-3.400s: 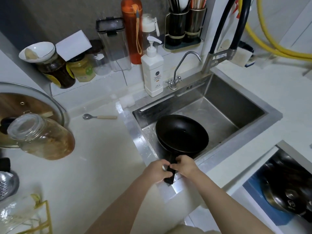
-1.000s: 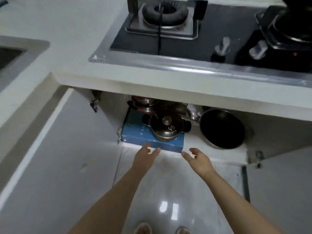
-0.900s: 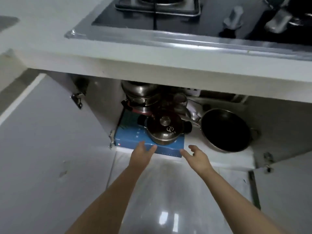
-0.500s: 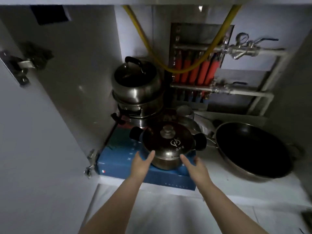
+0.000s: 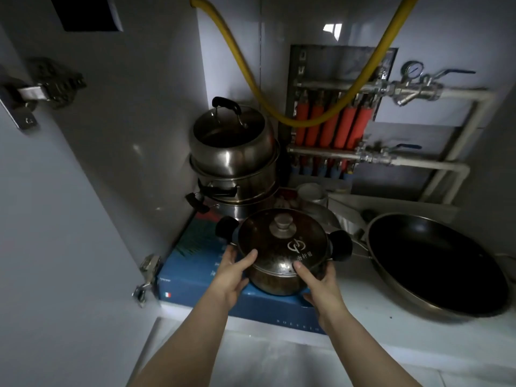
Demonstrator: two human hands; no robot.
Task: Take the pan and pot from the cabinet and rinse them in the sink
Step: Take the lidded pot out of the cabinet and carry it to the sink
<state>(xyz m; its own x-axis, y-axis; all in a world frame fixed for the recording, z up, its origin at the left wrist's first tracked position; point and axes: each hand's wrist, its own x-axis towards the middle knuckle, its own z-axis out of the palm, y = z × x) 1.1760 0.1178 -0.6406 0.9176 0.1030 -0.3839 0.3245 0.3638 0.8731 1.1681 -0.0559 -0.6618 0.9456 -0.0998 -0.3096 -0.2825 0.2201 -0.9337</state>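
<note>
A small steel pot [image 5: 282,255] with a lid, a round knob and two black side handles sits on a blue box [image 5: 195,272] inside the open cabinet. My left hand [image 5: 231,272] presses against the pot's left side, thumb up on the lid rim. My right hand [image 5: 321,286] cups its right side from below, thumb on the lid edge. Both hands clasp the pot body, under the black handles. The sink and the pan put there are out of view.
A stack of larger steel pots [image 5: 234,163] stands behind, against the left cabinet wall. A wide dark wok-style pan [image 5: 435,263] lies to the right on the white shelf. A yellow hose [image 5: 282,107], red valves and pipes [image 5: 329,127] fill the back. The cabinet door [image 5: 50,219] hangs open at left.
The view moved from the sink down into the cabinet. My hands reached forward from the box's front edge and closed on both sides of the small pot.
</note>
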